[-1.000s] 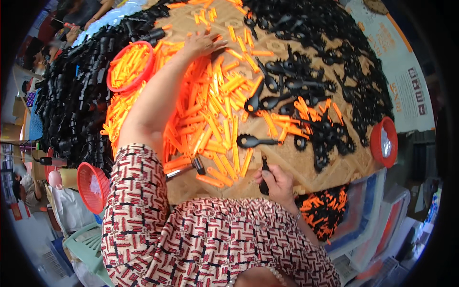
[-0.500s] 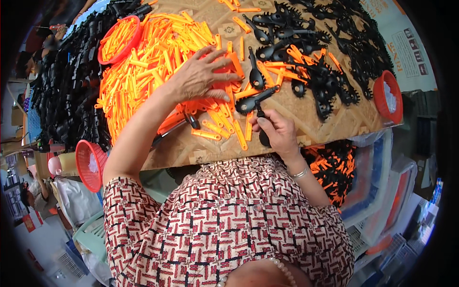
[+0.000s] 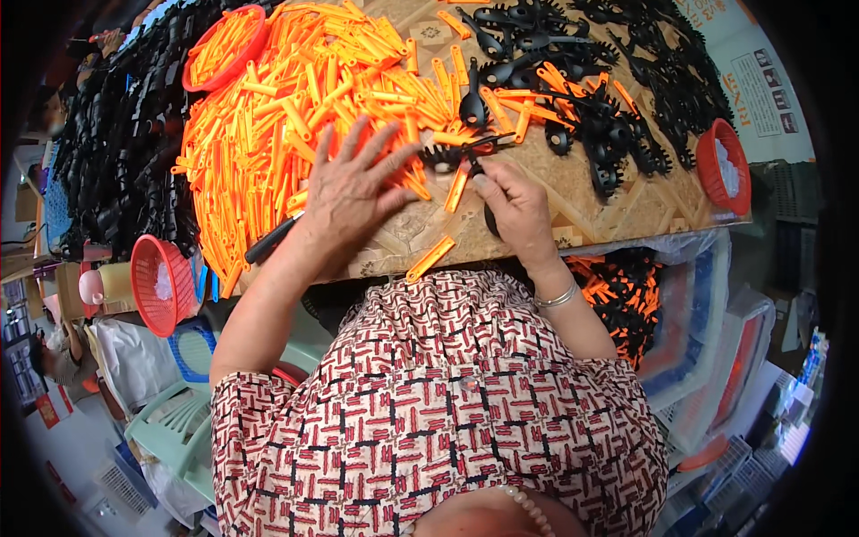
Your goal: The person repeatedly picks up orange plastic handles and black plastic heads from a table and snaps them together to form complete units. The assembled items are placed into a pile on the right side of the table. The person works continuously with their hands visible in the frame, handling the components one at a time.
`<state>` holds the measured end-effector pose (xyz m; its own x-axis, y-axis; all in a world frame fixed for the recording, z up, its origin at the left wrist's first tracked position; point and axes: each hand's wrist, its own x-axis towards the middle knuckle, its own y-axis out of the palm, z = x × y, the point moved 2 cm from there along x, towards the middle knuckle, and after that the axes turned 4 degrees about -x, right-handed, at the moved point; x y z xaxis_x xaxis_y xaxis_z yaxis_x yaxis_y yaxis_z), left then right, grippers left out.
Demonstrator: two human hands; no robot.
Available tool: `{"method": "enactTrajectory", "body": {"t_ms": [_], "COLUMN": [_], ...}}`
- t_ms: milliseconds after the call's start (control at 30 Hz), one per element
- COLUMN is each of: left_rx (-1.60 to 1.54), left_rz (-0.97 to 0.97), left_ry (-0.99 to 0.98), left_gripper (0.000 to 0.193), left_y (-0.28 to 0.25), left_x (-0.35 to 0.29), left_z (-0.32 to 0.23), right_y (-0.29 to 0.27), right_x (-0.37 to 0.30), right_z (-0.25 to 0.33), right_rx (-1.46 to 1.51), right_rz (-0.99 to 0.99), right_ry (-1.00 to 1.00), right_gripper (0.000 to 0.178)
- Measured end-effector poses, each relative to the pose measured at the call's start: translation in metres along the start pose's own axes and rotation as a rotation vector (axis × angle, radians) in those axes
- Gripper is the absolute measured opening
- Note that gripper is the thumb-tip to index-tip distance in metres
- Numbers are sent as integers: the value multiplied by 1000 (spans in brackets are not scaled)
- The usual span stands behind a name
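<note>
My left hand [image 3: 351,192] lies with fingers spread at the near edge of a large heap of orange plastic handles [image 3: 268,134]. My right hand [image 3: 517,210] is closed around a slim black tool [image 3: 474,166], most of it hidden in the fist. Just beyond its tip are a black toothed pasta server [image 3: 440,159] and an orange handle [image 3: 457,186]. One loose orange handle [image 3: 431,259] rests at the table's front edge. A black-handled tool [image 3: 273,240] pokes out beside my left forearm.
More black pasta servers [image 3: 608,148] cover the table's right side, some with orange handles. Red baskets stand at the far left [image 3: 226,49], near left [image 3: 163,286] and right edge [image 3: 723,167]. Black parts [image 3: 116,152] are piled left. A bin of orange-black pieces [image 3: 617,304] sits below the table.
My left hand has drawn back toward me from the heap, and the loose handles near the front have shifted. My right hand has moved slightly away from me, still gripping the black tool.
</note>
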<state>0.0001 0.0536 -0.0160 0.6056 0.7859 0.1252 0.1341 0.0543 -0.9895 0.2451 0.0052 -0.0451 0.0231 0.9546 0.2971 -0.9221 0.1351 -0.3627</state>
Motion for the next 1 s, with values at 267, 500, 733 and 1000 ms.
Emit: {"method": "enactTrajectory", "body": {"t_ms": [267, 500, 733, 1000], "left_rx": [58, -156, 125, 103], "left_rz": [-182, 46, -79, -342], "left_ry": [-77, 447, -14, -188], "left_gripper": [62, 54, 48, 55], "left_y": [-13, 19, -10, 30], "left_x": [10, -34, -11, 63], "left_z": [9, -49, 25, 37], "right_y": [-36, -16, -39, -24], "right_x": [-4, 19, 39, 38], "right_z": [3, 16, -3, 16], "right_rx": [298, -118, -606, -261], "right_rz": [52, 269, -23, 85], "right_ry": [214, -270, -263, -205], "right_gripper": [18, 21, 19, 19]}}
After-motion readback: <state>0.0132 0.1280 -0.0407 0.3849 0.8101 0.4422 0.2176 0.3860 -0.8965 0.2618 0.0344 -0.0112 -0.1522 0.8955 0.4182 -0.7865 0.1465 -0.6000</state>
